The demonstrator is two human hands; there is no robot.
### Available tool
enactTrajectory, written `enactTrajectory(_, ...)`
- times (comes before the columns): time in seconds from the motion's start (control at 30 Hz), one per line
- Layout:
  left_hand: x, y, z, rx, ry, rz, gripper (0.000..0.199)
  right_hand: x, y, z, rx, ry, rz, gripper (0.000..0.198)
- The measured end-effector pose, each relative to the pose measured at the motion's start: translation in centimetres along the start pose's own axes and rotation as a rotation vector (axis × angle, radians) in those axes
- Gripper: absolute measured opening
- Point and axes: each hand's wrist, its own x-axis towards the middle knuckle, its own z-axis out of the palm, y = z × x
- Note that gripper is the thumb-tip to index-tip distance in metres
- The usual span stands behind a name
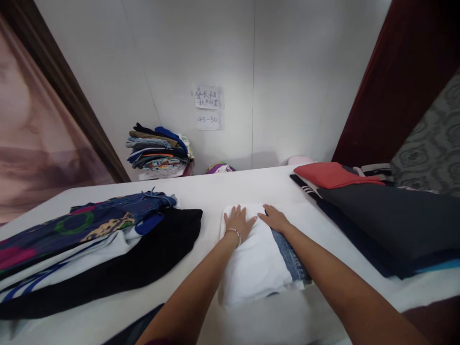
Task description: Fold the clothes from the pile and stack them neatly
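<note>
A folded white garment (257, 266) lies in front of me on the white table, with a strip of blue denim (287, 251) showing along its right side. My left hand (239, 225) rests flat on its far left part, fingers spread, a bracelet at the wrist. Flat against the far right corner lies my right hand (273, 219), partly over the denim and also open. The two thumbs nearly meet. Whether the denim is a separate piece or part of the same garment, I cannot tell.
Several unfolded clothes (108, 239) spread over the table's left side. On the right sits a stack of folded dark clothes (391, 220) with a red piece (332, 175) on top. Behind the table (230, 189) rises another clothes pile (160, 151), beside handwritten paper signs (209, 97) on the wall.
</note>
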Motion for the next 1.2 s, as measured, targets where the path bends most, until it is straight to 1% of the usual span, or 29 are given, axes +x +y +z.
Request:
enactTrajectory(0.1,-3.8,1.0,1.3,0.009,0.081,0.255,0.077,-0.2,0.0,0.1,-0.004,0.019,-0.013,0.065)
enactTrajectory(0.17,-5.9,1.2,2.7,0.022,0.100,0.344,0.076,-0.3,-0.1,0.2,-0.006,0.036,-0.018,0.065)
enactTrajectory(0.27,-7.2,1.0,4.2,0.045,0.130,0.351,0.076,-0.5,-0.7,-0.3,-0.006,0.030,-0.014,0.065)
enactTrajectory(0.33,-7.2,0.9,4.4,0.053,0.136,0.344,0.075,-1.2,-1.5,-1.3,-0.015,0.013,-0.003,0.062)
enactTrajectory(0.37,-7.1,0.9,4.4,0.053,0.138,0.345,0.075,-1.8,-1.9,-2.0,-0.022,0.025,-0.006,0.060)
enactTrajectory(0.43,-6.9,1.0,4.2,0.050,0.150,0.345,0.074,-3.7,-2.7,-3.3,-0.035,0.127,-0.059,0.060)
enactTrajectory(0.5,-6.9,1.1,4.1,0.040,0.168,0.347,0.074,-6.3,-2.8,-3.8,-0.049,0.293,-0.159,0.062)
enactTrajectory(0.53,-7.0,1.1,4.2,0.035,0.171,0.350,0.074,-7.7,-2.6,-3.6,-0.060,0.359,-0.206,0.063)
enactTrajectory(0.57,-7.0,1.0,4.2,0.032,0.171,0.351,0.075,-9.0,-2.2,-3.1,-0.074,0.390,-0.237,0.063)
enactTrajectory(0.6,-7.0,1.0,4.3,0.032,0.168,0.352,0.075,-10.1,-1.6,-2.4,-0.086,0.382,-0.247,0.064)
enactTrajectory(0.67,-7.0,0.9,4.4,0.040,0.161,0.357,0.076,-11.6,-0.2,-0.4,-0.080,0.292,-0.223,0.064)
enactTrajectory(0.73,-6.9,0.9,4.6,0.045,0.160,0.367,0.076,-12.2,1.2,1.5,-0.042,0.230,-0.187,0.064)
enactTrajectory(0.8,-6.7,0.8,4.6,0.041,0.161,0.371,0.076,-12.2,2.2,2.6,-0.003,0.226,-0.175,0.064)
enactTrajectory(0.97,-6.7,0.6,4.4,0.030,0.144,0.367,0.078,-12.8,3.2,3.2,0.105,0.268,-0.183,0.066)
enactTrajectory(1.07,-6.8,0.9,4.0,0.035,0.145,0.367,0.076,-14.3,4.2,3.7,0.229,0.276,-0.157,0.066)
enactTrajectory(1.2,-7.3,1.3,3.1,0.003,0.106,0.340,0.072,-16.5,5.5,4.7,0.347,0.285,-0.113,0.066)
